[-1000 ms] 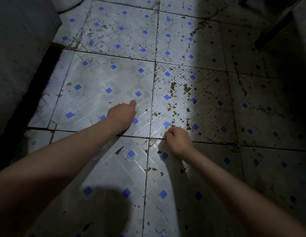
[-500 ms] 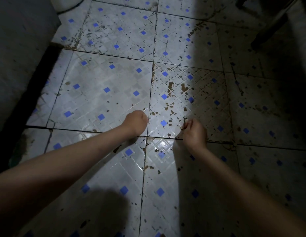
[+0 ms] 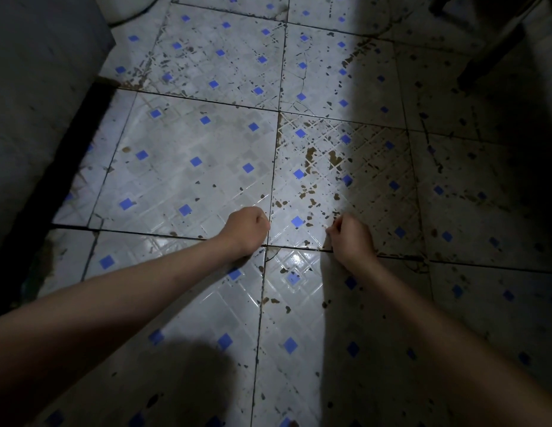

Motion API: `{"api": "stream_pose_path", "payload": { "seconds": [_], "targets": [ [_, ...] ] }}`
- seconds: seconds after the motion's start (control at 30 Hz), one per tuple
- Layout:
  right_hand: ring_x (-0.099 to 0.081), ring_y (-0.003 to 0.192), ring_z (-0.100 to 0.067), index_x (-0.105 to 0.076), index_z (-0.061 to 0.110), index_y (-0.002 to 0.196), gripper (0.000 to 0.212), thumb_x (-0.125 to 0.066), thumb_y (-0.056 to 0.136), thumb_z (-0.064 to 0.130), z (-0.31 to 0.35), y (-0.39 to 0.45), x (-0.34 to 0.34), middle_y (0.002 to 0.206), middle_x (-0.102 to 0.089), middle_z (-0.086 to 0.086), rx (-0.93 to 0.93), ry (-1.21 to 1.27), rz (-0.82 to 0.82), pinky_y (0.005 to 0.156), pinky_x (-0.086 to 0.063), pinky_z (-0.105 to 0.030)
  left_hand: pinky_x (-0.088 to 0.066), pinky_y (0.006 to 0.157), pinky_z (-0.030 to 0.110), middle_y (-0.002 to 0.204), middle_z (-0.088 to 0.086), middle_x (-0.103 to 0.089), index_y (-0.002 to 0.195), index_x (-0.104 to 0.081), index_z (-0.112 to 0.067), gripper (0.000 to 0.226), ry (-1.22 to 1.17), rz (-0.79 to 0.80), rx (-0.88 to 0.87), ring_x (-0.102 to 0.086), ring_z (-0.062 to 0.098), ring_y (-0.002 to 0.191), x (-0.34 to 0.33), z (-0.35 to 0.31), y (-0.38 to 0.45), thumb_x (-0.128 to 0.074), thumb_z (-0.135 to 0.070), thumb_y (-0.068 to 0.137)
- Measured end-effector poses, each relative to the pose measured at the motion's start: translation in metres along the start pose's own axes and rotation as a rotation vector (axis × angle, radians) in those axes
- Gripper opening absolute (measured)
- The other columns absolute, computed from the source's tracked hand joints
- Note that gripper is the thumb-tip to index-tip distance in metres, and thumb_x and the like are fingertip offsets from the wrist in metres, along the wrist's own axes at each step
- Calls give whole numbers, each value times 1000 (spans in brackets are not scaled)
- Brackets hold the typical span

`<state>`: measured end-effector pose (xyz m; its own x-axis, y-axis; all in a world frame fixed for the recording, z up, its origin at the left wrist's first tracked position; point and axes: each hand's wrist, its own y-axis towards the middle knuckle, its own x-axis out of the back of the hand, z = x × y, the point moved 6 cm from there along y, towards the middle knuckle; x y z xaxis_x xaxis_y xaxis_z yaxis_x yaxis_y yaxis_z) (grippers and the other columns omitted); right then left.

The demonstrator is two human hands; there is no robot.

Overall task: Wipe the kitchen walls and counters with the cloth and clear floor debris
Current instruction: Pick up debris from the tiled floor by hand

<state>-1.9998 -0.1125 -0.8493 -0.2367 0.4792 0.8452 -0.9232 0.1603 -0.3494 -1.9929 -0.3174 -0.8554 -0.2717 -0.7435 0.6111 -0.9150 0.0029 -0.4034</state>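
I look down at a white floor tile (image 3: 188,167) patterned with small blue squares. Brown debris flecks (image 3: 310,154) lie scattered over the tiles, thickest to the right of centre. My left hand (image 3: 247,230) hovers low over the tile joint, curled into a fist, and nothing shows in it. A little to the right, my right hand (image 3: 350,237) is down at the floor with thumb and fingertips pinched together on a tiny pale bit of debris. No cloth is in view.
A grey cabinet side or wall (image 3: 37,103) with a dark gap at its base runs along the left. Dark furniture legs (image 3: 490,57) stand at the top right in shadow. My own shadow falls over the near floor.
My left hand has moved right and closed into a fist near the tile joint. My right hand has shifted right, and its fingertips have closed at the floor.
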Motion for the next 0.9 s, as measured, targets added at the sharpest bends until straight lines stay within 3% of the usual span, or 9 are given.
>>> {"api": "stream_pose_path", "payload": {
  "seconds": [0.13, 0.23, 0.37, 0.53, 0.63, 0.77, 0.9],
  "targets": [
    [-56, 86, -20, -52, 4, 105, 20, -44, 98, 21, 3, -5, -5, 93, -59, -9, 56, -110, 61, 70, -43, -29, -42, 77, 31, 93, 14, -65, 94, -63, 4, 33, 21, -2, 5, -57, 25, 87, 1, 3, -3, -35, -12, 95],
    [-58, 86, -21, -54, 0, 100, 22, -42, 99, 18, 5, -8, -4, 88, -57, -9, 7, 82, 54, 75, -50, -33, -44, 76, 30, 92, 11, -65, 92, -63, 2, 31, 26, 10, 26, -59, 25, 89, 0, 6, -8, -35, -11, 93],
    [-48, 69, -14, -54, 4, 82, 26, -38, 99, 14, -1, -14, -5, 70, -48, -2, -141, 280, 74, 57, -37, -23, -44, 74, 31, 93, 13, -66, 91, -63, 2, 30, 66, 46, 20, -60, 25, 88, -7, 10, -23, -37, -13, 93],
    [-47, 48, -7, -61, 2, 85, 25, -39, 97, 3, -7, -42, -17, 61, -53, -2, -249, 436, 236, 37, -33, -13, -48, 83, 41, 92, 19, -66, 89, -62, 7, 32, 99, 95, -27, -60, 31, 91, -13, 13, -43, -38, -15, 94],
    [-45, 39, -12, -55, 4, 68, 32, -36, 92, -4, -9, -53, -16, 55, -51, -6, -282, 493, 280, 36, -33, -19, -49, 82, 41, 89, 19, -67, 85, -63, 7, 30, 87, 119, -5, -61, 31, 89, -12, 19, -52, -41, -13, 91],
    [-38, 46, -19, -53, 6, 59, 33, -37, 86, -4, -8, -70, -19, 55, -46, -11, -357, 544, 393, 45, -30, -27, -48, 82, 31, 89, 10, -70, 84, -66, 4, 27, 65, 124, 53, -62, 23, 89, -7, 27, -62, -46, -14, 89],
    [-38, 46, -19, -56, 6, 70, 19, -44, 84, 1, -8, -83, -21, 56, -45, -10, -352, 494, 480, 45, -31, -25, -36, 73, 20, 84, 1, -63, 84, -69, -2, 17, 19, 151, 122, -55, 13, 84, -3, 30, -73, -56, -13, 88]
  ]
}}
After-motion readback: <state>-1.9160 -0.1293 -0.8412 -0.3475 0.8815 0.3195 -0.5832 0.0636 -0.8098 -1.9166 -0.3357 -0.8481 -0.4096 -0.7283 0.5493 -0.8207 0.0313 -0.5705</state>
